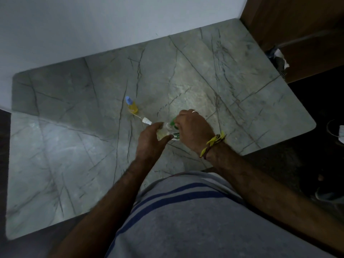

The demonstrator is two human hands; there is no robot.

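Note:
A clear plastic bottle (166,129) with a white and green label stands on the grey marble table (74,146) near its front edge. My left hand (151,141) holds the bottle's body between thumb and fingers. My right hand (193,130) grips a green cap (173,121) at the bottle's top. The lower part of the bottle is hidden behind my hands. Behind the bottle, to the left, a small yellow bottle (131,105) with a blue cap stands upright. A white spray nozzle (146,121) with a thin tube lies on the table between the two bottles.
A white wall runs along the table's far and left sides. A brown wooden cabinet (297,34) stands at the back right, with crumpled paper (280,56) beside it. The floor to the right is dark, with a shoe (329,194) on it.

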